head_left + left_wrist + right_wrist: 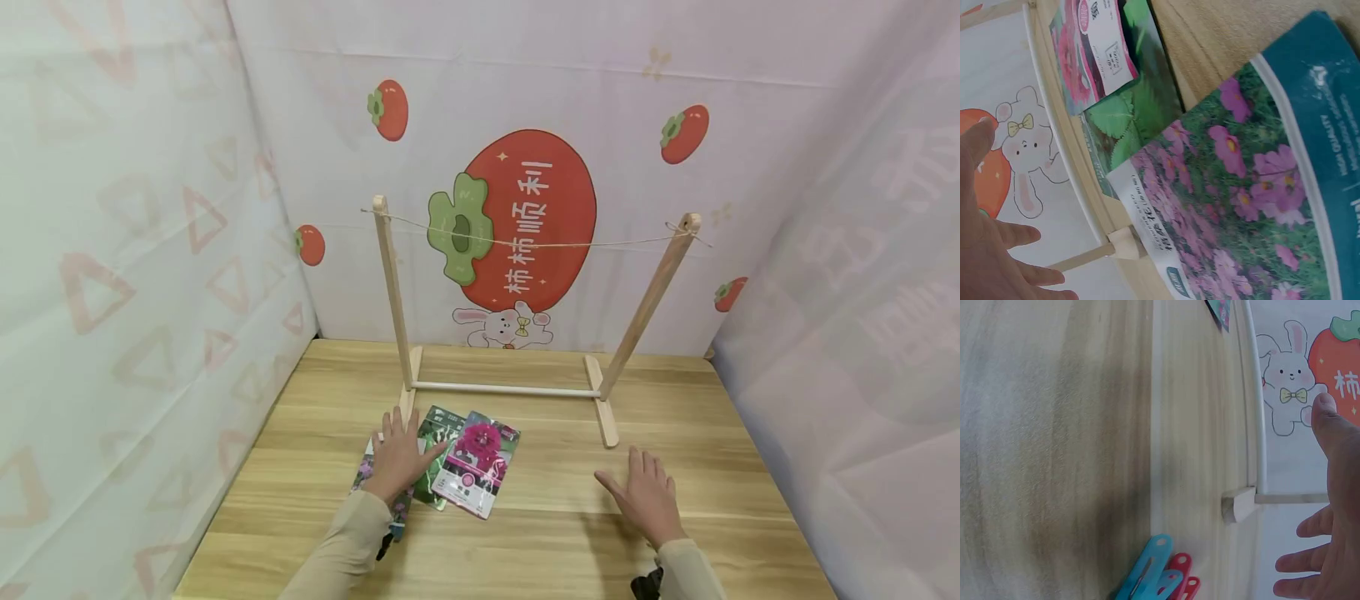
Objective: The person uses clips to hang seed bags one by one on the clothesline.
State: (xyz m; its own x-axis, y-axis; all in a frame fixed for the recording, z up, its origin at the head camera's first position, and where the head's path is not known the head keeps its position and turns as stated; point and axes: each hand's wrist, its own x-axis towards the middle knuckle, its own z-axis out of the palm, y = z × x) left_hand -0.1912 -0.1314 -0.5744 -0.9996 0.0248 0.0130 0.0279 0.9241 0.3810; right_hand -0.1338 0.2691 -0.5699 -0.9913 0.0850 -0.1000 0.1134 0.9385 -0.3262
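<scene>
My left hand point(397, 458) is spread over the flower packets at the left, holding nothing. Below it lies a packet with purple-pink flowers and a teal band point(1229, 181), partly hidden by the hand in the head view. Beside that, a green leaf packet point(429, 479) is partly covered by a packet with a large magenta flower point(480, 462). With fingers extended, my right hand point(648, 500) hovers over the table's right side and also holds nothing. Blue clips point(1147, 569) and red clips point(1181, 575), cut off by the right wrist view's lower edge, lie near it.
A wooden frame stands behind the packets, with a left post point(392, 292), a right post point(648, 308), a thin string point(555, 245) tied between their tops and a white rod point(506, 388) low down. Printed cloth walls point(337, 167) enclose the wooden table point(540, 550).
</scene>
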